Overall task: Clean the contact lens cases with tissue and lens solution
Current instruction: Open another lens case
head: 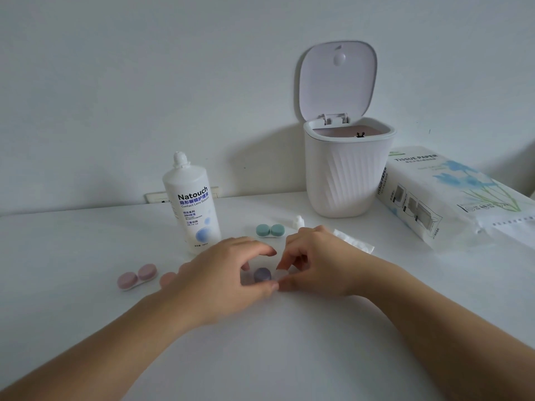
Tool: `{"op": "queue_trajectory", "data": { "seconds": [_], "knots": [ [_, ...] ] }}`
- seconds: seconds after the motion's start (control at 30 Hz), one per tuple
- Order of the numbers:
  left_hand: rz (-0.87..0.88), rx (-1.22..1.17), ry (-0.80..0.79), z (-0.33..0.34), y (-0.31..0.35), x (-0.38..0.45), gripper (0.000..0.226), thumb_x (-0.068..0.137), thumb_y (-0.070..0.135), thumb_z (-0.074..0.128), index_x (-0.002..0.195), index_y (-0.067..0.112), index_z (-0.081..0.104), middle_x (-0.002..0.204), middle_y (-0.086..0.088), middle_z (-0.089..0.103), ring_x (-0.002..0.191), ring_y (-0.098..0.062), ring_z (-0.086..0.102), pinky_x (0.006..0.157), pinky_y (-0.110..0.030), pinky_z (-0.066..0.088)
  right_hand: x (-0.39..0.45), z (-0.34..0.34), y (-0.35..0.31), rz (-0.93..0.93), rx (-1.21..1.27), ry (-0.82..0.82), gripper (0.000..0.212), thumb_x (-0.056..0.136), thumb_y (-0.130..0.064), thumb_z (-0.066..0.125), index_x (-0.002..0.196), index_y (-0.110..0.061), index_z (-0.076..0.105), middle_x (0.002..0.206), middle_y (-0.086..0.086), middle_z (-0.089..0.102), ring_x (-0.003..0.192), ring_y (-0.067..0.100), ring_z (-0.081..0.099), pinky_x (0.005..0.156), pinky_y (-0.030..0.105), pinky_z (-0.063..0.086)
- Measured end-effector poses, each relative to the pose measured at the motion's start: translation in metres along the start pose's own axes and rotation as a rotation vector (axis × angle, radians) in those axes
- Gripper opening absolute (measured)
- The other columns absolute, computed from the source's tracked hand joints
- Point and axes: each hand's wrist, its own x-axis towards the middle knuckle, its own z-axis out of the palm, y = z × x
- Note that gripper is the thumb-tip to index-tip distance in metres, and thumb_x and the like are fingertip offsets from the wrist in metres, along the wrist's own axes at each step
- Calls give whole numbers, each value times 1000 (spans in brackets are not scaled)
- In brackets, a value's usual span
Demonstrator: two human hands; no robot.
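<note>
Both hands together over purple lens case (262, 275): left hand (223, 273) curls round it, right hand (312, 264) pinches clear end, perhaps uncapping; pink case (137, 276) left of hands, green case (270, 230) beyond, both capped; cleaning barely begun

Plain white wall (144, 68) from nine to three o'clock, softly and evenly lit. Below, white counter (289, 357). At ten o'clock, wall socket (157, 197) behind counter edge.

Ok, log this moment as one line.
left hand holds purple lens case | right hand pinches its other end | pink case, green case on table | bin open
</note>
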Motion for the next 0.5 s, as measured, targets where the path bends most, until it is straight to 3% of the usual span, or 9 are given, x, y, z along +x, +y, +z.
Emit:
{"op": "queue_trajectory", "data": {
  "seconds": [0.1, 0.27, 0.37, 0.5],
  "knots": [
    [-41, -37, -29, 1, -3, 2, 43, 69, 63, 50, 111, 70, 49, 101, 29, 61, 72, 0, 55, 80, -47, 57, 0, 0, 0, 0, -4, -2, 27, 74, -53, 78, 84, -29, 73, 68, -15, 52, 72, 7, 52, 72, 13, 26],
    [-31, -44, -33, 9, -10, 7, 36, 77, 61, 50, 113, 67, 50, 100, 28, 66, 76, -10, 63, 71, -48, 59, -1, 0, -1, 8, -4, -8, 32, 72, -58, 73, 86, -29, 74, 69, -14, 53, 76, 9, 54, 73, 13, 26],
    [-15, -74, -35, 9, -12, 10, 36, 74, 65, 53, 110, 64, 53, 100, 25, 66, 76, -7, 64, 71, -49, 58, 0, 0, 0, 8, -13, -12, 25, 75, -52, 78, 86, -30, 73, 70, -14, 54, 76, 9, 55, 73, 13, 26],
    [45, -50, -36, 6, -10, 10, 43, 72, 67, 55, 114, 58, 53, 109, 27, 60, 84, 0, 60, 74, -43, 57, -1, -1, 0, 2, 3, -10, 33, 71, -59, 73, 85, -29, 73, 69, -16, 53, 74, 6, 54, 73, 14, 27]
  ]
}}
